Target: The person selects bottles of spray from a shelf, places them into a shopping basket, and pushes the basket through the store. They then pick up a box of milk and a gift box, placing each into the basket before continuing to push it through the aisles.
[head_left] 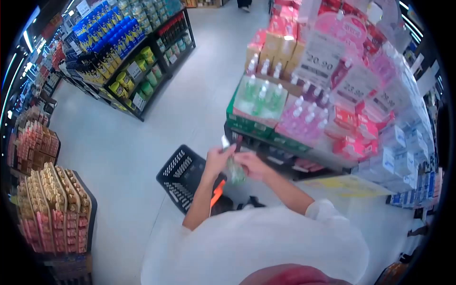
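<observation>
Between my two hands is a clear green bottle (236,172) with a white spray top, tilted in front of my body. My left hand (217,161) is closed round its upper part, just below the white top. From the right, my right hand (251,165) touches the bottle's side with its fingers bent; the fingertips are partly hidden and blurred. Under my left forearm is a black shopping basket (183,172) with an orange part near its right side. Green bottles (260,97) and pink bottles (304,118) with white tops stand on the display ahead.
The display's front edge (289,145) runs close beyond my hands. Price signs (319,58) and red boxes (354,123) are at right. A black shelf unit (142,71) with cans stands at upper left, a snack rack (54,209) at lower left. A person's legs (244,4) show far off.
</observation>
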The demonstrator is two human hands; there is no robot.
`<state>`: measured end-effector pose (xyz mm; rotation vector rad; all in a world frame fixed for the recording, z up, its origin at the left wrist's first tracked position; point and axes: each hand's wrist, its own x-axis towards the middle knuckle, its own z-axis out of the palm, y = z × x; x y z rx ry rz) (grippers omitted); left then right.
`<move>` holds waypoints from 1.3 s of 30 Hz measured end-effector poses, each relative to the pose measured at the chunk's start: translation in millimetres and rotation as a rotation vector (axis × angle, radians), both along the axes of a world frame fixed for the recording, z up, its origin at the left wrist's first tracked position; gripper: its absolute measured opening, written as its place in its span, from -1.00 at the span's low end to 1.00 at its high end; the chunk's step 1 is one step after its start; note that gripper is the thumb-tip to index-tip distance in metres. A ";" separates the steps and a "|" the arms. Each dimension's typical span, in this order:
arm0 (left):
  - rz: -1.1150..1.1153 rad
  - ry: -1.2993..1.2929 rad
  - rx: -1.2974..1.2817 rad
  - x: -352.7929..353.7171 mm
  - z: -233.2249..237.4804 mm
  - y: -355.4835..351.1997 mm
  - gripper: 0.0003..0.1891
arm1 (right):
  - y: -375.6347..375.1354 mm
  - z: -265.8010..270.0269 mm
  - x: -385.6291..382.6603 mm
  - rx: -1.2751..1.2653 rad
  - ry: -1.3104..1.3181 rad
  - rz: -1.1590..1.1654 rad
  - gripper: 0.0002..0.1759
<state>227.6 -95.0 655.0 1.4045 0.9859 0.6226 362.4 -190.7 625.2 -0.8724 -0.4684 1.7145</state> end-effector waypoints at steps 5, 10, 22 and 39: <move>-0.298 -0.132 -0.067 74.1 83.3 -41.1 -0.66 | -61.7 48.1 56.3 0.197 0.270 -0.135 -0.53; -0.460 -0.197 -0.030 97.8 83.9 -76.5 -0.77 | -105.8 59.0 78.6 0.292 -0.079 -0.221 -0.58; -0.271 -0.053 0.814 90.6 59.7 -46.0 -0.73 | -59.2 56.7 57.2 0.401 -1.348 -0.709 -0.55; -0.414 -0.056 1.217 212.9 29.2 81.8 -0.79 | 65.7 46.1 153.3 0.176 -1.757 -0.808 -0.46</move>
